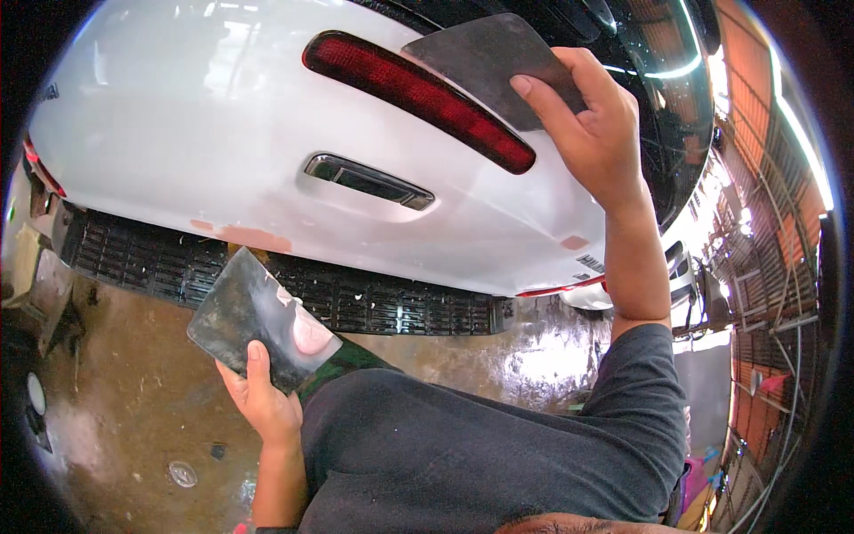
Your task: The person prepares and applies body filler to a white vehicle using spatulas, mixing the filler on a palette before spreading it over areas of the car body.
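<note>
My left hand grips a dark flat putty board at its lower edge, thumb on top. A lump of pale pink putty and a few smears lie along the board's right side. At the upper right, my right hand pinches a thin black putty spreader between thumb and fingers. The spreader's lower edge is close to the long red brake light on the white tailgate; I cannot tell whether it touches the panel.
A chrome handle sits below the light. Pinkish patches mark the tailgate's lower edge, with a smaller patch to the right. Beneath runs a black ribbed bumper step. The brown floor looks wet; metal racks stand at right.
</note>
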Demonstrator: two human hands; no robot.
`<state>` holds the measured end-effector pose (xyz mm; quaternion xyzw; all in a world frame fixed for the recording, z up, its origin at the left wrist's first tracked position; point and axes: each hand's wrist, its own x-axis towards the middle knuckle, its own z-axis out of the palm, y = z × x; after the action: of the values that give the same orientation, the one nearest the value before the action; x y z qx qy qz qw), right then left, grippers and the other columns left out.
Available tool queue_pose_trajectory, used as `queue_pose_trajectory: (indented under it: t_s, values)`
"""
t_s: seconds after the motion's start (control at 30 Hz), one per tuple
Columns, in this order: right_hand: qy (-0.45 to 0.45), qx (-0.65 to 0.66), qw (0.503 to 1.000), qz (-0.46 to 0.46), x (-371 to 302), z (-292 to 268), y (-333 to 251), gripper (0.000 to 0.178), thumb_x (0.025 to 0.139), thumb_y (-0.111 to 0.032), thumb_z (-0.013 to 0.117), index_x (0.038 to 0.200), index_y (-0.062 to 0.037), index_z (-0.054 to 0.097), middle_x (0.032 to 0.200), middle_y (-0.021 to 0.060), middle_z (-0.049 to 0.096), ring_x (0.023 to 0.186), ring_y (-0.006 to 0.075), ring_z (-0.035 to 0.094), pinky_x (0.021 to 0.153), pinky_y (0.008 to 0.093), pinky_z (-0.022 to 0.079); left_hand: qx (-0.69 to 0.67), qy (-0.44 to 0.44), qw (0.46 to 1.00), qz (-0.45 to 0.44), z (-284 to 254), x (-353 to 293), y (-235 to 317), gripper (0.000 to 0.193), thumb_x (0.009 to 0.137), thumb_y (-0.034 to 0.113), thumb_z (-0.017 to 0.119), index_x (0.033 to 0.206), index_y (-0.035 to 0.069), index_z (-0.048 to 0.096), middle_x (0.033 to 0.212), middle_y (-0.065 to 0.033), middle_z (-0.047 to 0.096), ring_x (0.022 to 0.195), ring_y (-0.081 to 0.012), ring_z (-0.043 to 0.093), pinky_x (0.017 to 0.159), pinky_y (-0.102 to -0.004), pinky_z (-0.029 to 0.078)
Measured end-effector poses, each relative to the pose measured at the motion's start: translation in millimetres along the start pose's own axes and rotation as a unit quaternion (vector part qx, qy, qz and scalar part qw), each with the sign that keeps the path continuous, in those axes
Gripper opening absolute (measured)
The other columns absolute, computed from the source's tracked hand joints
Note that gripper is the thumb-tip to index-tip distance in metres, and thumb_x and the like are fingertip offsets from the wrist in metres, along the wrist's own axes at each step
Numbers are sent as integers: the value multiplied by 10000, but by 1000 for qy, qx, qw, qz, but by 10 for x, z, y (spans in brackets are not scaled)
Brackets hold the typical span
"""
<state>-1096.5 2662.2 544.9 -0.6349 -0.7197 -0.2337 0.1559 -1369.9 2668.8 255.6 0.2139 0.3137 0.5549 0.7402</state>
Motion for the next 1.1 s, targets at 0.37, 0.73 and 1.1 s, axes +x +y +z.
queue_pose_trajectory:
  t_s: [0.37,0.73,1.1]
  values:
    - [-12,-5,1000,16,3,3,2,199,905,-108,731,1045,9,652,838,62,719,751,83,661,680,241,535,-11,-24,1000,0,26,18,16,428,995,81,545,1396,8,415,1315,-116,541,1187,-206,543,1044,-372,420]
    - [27,-40,999,-4,-26,4,3,191,903,-85,731,1051,12,658,851,57,718,763,63,645,682,235,524,-3,-25,1000,-4,17,35,24,418,995,71,541,1392,8,425,1311,-113,550,1182,-203,549,1040,-371,425]
    - [-13,-26,1000,-5,21,33,-33,174,906,-67,722,1043,19,656,844,59,714,763,68,642,682,234,525,-9,-18,1000,-3,13,38,6,414,995,74,553,1386,7,432,1305,-109,554,1175,-195,549,1036,-362,424]
